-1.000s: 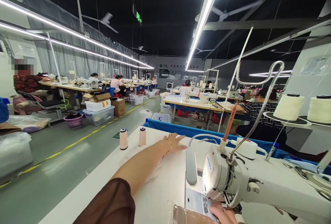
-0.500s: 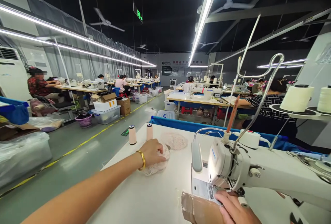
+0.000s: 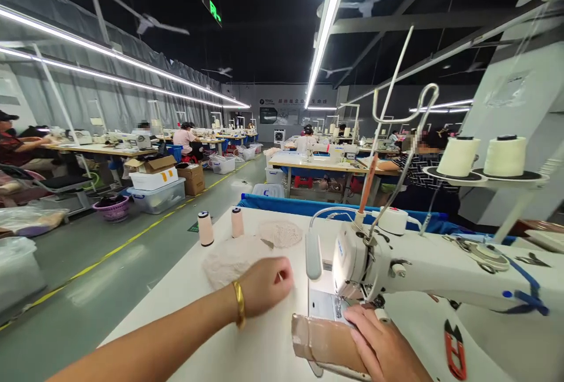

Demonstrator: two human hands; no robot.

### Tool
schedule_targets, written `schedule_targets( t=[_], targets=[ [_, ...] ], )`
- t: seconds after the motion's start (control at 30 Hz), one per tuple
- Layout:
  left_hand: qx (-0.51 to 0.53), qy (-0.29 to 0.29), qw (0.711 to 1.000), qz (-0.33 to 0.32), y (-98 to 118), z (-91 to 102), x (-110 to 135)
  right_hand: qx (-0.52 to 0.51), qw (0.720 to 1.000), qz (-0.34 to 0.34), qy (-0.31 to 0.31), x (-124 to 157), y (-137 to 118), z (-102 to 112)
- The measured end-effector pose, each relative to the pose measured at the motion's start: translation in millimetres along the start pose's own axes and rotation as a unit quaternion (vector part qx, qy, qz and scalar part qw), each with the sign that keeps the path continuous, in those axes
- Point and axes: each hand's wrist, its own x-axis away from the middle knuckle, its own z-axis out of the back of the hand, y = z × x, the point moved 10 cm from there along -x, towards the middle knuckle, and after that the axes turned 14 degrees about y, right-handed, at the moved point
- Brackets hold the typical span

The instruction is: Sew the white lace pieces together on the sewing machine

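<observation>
My left hand [image 3: 265, 284], with a gold bangle on the wrist, is closed in a pinch over the white table [image 3: 185, 288], just in front of a pale lace piece [image 3: 231, 260]. What the pinch holds is too small to name. My right hand [image 3: 382, 347] lies flat with fingers out on a tan fabric piece [image 3: 324, 341] under the head of the white sewing machine [image 3: 396, 270]. A second lace piece [image 3: 281, 233] lies farther back on the table.
Two small thread spools [image 3: 205, 228] stand at the table's far left. Red snips [image 3: 453, 349] lie to the right of the machine. Two large white thread cones [image 3: 458, 156] sit on a stand at right. Other workers sit at sewing tables [image 3: 101, 149] across an aisle with bins and boxes.
My left hand has drawn back from the far lace pile toward the machine, leaving the lace behind. My right hand stays on the tan fabric piece. The view has shifted slightly right.
</observation>
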Motion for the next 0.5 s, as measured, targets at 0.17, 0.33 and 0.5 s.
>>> schedule_targets(
  t=[0.17,0.33,0.5],
  targets=[
    [0.069,-0.102,0.988,-0.092,46.9,-44.8,23.2,-0.056,0.985,-0.151,-0.059,1.7,7.3,-3.2],
    [0.008,-0.071,0.992,-0.106,38.5,-86.6,-2.9,-0.087,0.972,-0.194,-0.096,0.1,7.7,-6.5],
    [0.026,-0.069,0.988,-0.134,46.1,-111.3,-2.8,-0.101,0.961,-0.222,-0.130,2.8,6.3,-6.9]
  ],
)
